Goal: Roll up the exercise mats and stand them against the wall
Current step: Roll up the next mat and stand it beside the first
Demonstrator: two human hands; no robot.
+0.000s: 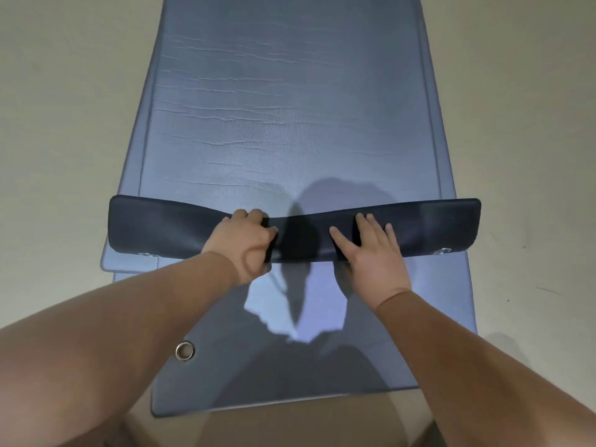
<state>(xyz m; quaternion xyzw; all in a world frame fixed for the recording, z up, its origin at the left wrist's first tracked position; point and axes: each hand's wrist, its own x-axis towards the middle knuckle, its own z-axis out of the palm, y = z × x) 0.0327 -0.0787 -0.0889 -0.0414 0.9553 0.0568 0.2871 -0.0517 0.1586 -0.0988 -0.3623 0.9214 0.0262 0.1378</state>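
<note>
We've got the blue mat (290, 108) flat on the floor (48, 124), near end folded back. Left hand (248, 243) grips that fold, fingers curled round it; right hand (375, 253) presses it, fingers straight. Probably a second mat (322, 366) underneath.

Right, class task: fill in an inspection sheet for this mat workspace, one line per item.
Surface: pale floor, few small dark marks on the right.
Job's things: top mat, its near end turned over as a dark folded flap; lower mat flat beneath, eyelet showing.
Clutter: nothing seen.
Grippers: left hand grips the folded flap; right hand presses flat on it.
Cables: nothing seen.
Surroundings: only floor in view; no wall visible.
</note>
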